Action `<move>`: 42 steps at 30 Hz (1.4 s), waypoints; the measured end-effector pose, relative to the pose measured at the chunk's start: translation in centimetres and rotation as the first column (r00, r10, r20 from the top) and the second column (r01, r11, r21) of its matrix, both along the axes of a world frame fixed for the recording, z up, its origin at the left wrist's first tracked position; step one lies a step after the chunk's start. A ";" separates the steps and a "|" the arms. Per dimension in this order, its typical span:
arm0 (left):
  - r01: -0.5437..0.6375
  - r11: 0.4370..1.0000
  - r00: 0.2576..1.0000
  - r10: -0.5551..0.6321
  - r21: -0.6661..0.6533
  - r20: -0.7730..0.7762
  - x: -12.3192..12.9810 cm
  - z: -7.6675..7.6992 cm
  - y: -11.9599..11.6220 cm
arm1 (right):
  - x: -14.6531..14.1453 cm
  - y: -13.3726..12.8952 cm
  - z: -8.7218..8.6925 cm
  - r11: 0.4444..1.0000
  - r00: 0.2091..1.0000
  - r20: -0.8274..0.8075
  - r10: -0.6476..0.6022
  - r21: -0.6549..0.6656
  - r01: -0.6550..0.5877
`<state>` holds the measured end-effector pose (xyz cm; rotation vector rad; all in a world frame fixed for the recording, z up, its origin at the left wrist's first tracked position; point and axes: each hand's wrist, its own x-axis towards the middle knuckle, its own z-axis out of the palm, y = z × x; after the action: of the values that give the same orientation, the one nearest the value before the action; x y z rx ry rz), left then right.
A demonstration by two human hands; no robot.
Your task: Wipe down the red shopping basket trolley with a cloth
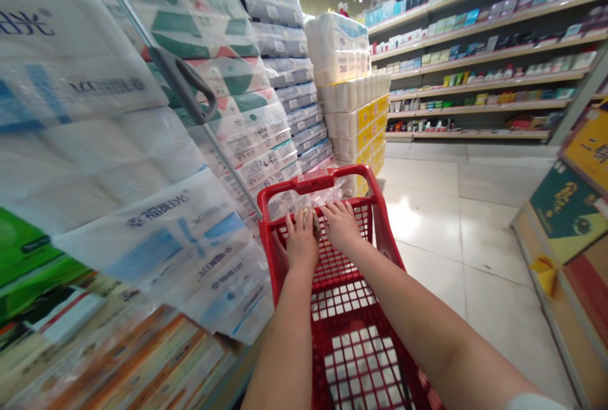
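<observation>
Both hands reach into a red plastic shopping basket (384, 226) with a grid pattern and a long metal pull handle with a grey grip (180, 80). My left hand (303, 242) lies near the basket's far wall, its fingers spread and pointing away. Beside its fingertips is a small brownish item (315, 225), partly hidden and too small to name. To the right, my right hand (341, 226) rests against the same wall with its fingers stretched out. Neither hand is seen wrapped round anything.
Stacked packs of tissue paper (142, 194) rise close on the left, with yellow-banded rolls (370, 125) beyond. Shelves of small goods (475, 49) line the back. Boxes (565, 201) stand on a low wooden display at the right, beside the tiled floor (441, 232).
</observation>
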<state>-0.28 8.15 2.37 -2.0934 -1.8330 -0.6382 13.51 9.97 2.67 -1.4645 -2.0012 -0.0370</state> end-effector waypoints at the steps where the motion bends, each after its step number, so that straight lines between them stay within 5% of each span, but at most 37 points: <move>1: 0.019 1.000 1.000 -0.019 -0.008 0.003 0.0 0.0 0.0 | 0.0 0.0 0.0 1.000 1.000 -0.001 -0.001 0.002 0.001; 5: -0.139 0.990 0.987 0.139 0.002 0.087 0.0 0.0 -0.1 | 0.0 -0.1 0.1 1.000 1.000 0.016 0.003 -0.004 -0.003; 10: -0.028 0.999 0.999 0.029 -0.028 0.024 0.1 0.1 -0.1 | 0.0 -0.2 0.2 1.000 0.999 0.040 -0.005 -0.012 0.005; 15: -0.154 0.988 0.987 0.153 0.019 0.050 -0.2 0.0 0.0 | 0.0 -0.2 0.2 1.000 0.999 0.038 0.004 -0.020 -0.003; 20: 0.096 0.995 0.992 -0.099 0.035 0.075 0.2 -1.1 0.8 | 0.0 0.0 0.1 1.000 1.000 0.007 0.002 -0.001 -0.002; 24: 0.263 0.952 0.918 -0.296 0.154 0.263 0.6 -1.2 1.1 | -0.2 -0.3 0.6 0.998 0.991 -0.121 0.050 0.037 -0.046; 26: 0.261 0.936 0.847 -0.339 0.234 0.409 0.8 -0.8 0.9 | -0.7 -0.7 1.0 0.992 0.965 -0.230 0.123 0.063 -0.112; 29: 0.155 0.968 0.756 -0.243 0.195 0.608 1.3 -0.3 0.4 | -1.7 -0.8 1.1 0.969 0.868 -0.439 0.231 0.028 -0.244; 33: 0.224 0.971 0.784 -0.232 0.087 0.575 1.5 -0.5 0.2 | -1.7 0.0 0.9 0.921 0.711 -0.655 0.255 -0.060 -0.385; 35: 0.286 0.953 0.821 -0.297 0.097 0.489 1.3 -0.6 0.2 | -0.6 0.5 1.0 0.956 0.694 -0.679 0.241 0.041 -0.292; 38: 0.278 0.956 0.902 -0.294 0.094 0.317 1.1 0.0 0.1 | 1.5 0.5 1.5 0.984 0.822 -0.559 0.105 0.180 -0.003; 42: 0.142 0.989 0.977 -0.147 0.038 0.153 1.3 0.6 -0.4 | 2.2 0.0 1.6 0.980 0.956 -0.233 -0.180 0.039 0.194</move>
<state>1.02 7.79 3.02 -2.2310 -1.7504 -0.8804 15.70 9.95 4.29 -1.5401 -1.6602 -0.0103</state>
